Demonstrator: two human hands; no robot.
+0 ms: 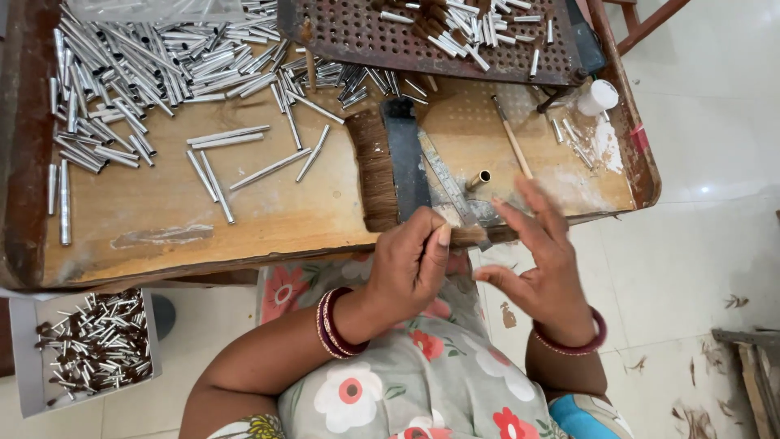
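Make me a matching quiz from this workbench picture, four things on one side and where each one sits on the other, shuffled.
Things:
1. Hair tuft
2. Metal tubes
3. White bottle
4. Perforated tray

Places:
A. Top middle of the bench
B. Pinched in the left hand
C. Heaped at the bench's left
D. Bench's right edge

Pairs: 1-B, 2-C, 3-D, 4-A

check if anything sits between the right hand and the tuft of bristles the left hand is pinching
Nothing visible does. The right hand is open beside the tuft pinched by the left hand, with only a bare gap between them.
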